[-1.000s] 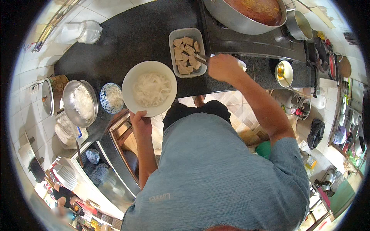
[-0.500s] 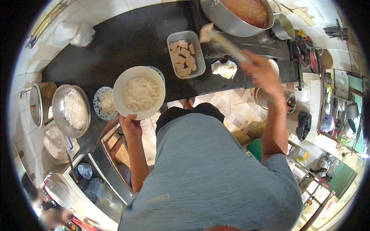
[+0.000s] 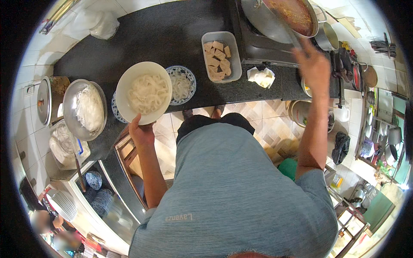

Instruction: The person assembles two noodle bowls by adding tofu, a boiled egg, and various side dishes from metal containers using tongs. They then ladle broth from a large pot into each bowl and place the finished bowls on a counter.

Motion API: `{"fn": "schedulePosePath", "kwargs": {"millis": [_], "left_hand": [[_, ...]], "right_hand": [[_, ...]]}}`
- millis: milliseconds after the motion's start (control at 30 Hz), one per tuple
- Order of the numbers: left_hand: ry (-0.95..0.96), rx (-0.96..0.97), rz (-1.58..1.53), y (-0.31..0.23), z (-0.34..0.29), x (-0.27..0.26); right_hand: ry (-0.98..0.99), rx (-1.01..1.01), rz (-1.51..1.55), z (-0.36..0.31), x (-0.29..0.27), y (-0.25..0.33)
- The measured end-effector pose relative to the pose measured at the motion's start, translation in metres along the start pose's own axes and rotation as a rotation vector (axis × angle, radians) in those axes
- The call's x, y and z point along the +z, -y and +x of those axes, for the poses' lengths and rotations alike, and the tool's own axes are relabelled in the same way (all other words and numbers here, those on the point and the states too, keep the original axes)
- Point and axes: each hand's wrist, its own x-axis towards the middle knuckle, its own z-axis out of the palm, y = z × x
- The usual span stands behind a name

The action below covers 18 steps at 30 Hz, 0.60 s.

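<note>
My left hand (image 3: 143, 132) grips the lower rim of a white bowl (image 3: 122, 96), thumb uppermost. Flat white noodles (image 3: 149, 92) lie inside, and the bowl is held above the counter's front edge. At the upper right, my right hand (image 3: 313, 66) is closed on the handle of a long ladle (image 3: 291, 33), blurred by motion. The ladle reaches over the rim of a large metal pot (image 3: 260, 19) of reddish broth (image 3: 299, 15); its scoop end is hard to make out. A blue-patterned bowl (image 3: 193, 85) with noodles stands just right of the white bowl.
A plastic container (image 3: 237, 56) of pale brown chunks (image 3: 218, 60) sits on the dark counter (image 3: 172, 34). Crumpled white material (image 3: 261, 77) lies beside it. Leftward are another patterned bowl (image 3: 115, 111) and a metal basin (image 3: 71, 96) of noodles. A smaller pot (image 3: 328, 36) adjoins the large one.
My right hand has moved up and right, carrying the ladle from above the counter over to the broth pot. The white bowl has shifted left and tilted, uncovering the patterned bowl beside it.
</note>
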Motion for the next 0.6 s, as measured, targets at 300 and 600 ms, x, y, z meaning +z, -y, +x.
{"fn": "schedulePosePath", "kwargs": {"millis": [300, 600], "left_hand": [[0.013, 0.015, 0.051, -0.005, -0.009, -0.008], [0.068, 0.088, 0.027, -0.009, -0.015, -0.018]], "right_hand": [[0.625, -0.183, -0.295, -0.019, 0.201, 0.073], [0.586, -0.369, -0.333, -0.026, 0.160, 0.042]]}}
